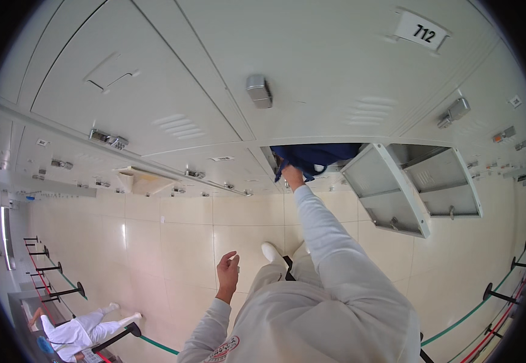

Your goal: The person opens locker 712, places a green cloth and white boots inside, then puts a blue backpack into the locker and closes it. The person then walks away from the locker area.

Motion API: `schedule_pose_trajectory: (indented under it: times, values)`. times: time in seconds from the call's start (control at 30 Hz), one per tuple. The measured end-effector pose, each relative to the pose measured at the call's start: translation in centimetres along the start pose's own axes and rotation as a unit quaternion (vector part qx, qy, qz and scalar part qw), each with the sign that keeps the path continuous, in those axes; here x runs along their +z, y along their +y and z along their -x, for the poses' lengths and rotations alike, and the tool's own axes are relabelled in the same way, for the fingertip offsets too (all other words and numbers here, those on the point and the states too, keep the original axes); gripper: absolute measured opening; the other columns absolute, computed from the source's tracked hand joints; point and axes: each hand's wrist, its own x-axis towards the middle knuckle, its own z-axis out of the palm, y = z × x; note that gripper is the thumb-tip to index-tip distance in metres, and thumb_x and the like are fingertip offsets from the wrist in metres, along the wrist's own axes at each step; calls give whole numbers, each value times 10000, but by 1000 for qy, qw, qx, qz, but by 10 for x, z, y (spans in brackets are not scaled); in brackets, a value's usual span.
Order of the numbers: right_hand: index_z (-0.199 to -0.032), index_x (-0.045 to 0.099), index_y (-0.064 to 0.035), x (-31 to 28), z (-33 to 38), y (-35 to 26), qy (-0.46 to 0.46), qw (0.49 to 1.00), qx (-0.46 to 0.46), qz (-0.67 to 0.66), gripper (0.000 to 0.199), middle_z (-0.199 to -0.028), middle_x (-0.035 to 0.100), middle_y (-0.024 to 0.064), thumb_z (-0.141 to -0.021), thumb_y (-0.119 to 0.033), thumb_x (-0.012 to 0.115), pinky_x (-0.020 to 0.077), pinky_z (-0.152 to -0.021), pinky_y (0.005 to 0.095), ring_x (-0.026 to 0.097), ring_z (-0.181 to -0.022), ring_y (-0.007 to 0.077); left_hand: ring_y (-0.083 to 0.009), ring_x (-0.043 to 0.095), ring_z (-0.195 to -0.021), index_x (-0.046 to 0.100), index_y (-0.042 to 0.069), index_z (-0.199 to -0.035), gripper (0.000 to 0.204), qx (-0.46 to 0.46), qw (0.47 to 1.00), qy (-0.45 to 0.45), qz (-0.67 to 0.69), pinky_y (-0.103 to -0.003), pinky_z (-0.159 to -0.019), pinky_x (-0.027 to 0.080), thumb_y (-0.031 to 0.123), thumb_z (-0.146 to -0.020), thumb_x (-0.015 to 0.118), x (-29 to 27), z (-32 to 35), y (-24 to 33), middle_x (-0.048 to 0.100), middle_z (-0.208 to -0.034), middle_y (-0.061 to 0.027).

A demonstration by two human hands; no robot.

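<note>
A navy blue cloth item (314, 156), a garment or a soft bag, fills the opening of a lower locker. My right hand (293, 176) reaches into that opening, its fingers closed on the cloth's left edge; the fingertips are partly hidden by the folds. A small white patch shows on the cloth beside the hand. The locker's door (386, 190) hangs open to the right. Low over the floor, away from the lockers, my left hand (228, 275) has loosely bent fingers that stand apart, with no held thing visible in it.
Grey lockers with metal latches (259, 92) rise in front of me. A second open door (441, 181) stands farther right. Barrier posts with red and green bands (490, 293) run behind on both sides. A person in white (81, 333) is at the lower left.
</note>
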Motion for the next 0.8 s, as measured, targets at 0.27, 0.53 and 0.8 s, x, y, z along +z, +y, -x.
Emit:
schedule_pose_trajectory:
  times: [0.27,0.53,0.8]
  values:
    - [-926,631,-11,-67,28,-67,-20,958,89,-273,151,-813,654,163,-881,-155,617,486,-705,409,627,-762,331,-32,402,-542,645,15,-1127,247,3,999,32,16,-221,-482,347,147,-919,650,-29,-7,-7,441,-618,67]
    - [-1087,594,-4,-127,58,-60,-110,929,271,-225,467,-961,657,106,-792,-303,797,495,-765,317,616,-870,179,-23,381,-489,641,44,-1111,214,40,998,-46,-1,-211,-422,308,149,-924,638,-6,-32,-4,432,-586,71]
    - [-1010,603,-50,-82,31,-65,-247,918,276,-141,411,-780,673,160,-870,-431,666,516,-673,359,676,-737,255,-37,420,-526,658,45,-1105,213,57,993,-75,-71,-220,-486,359,124,-907,651,-19,-25,9,456,-599,65]
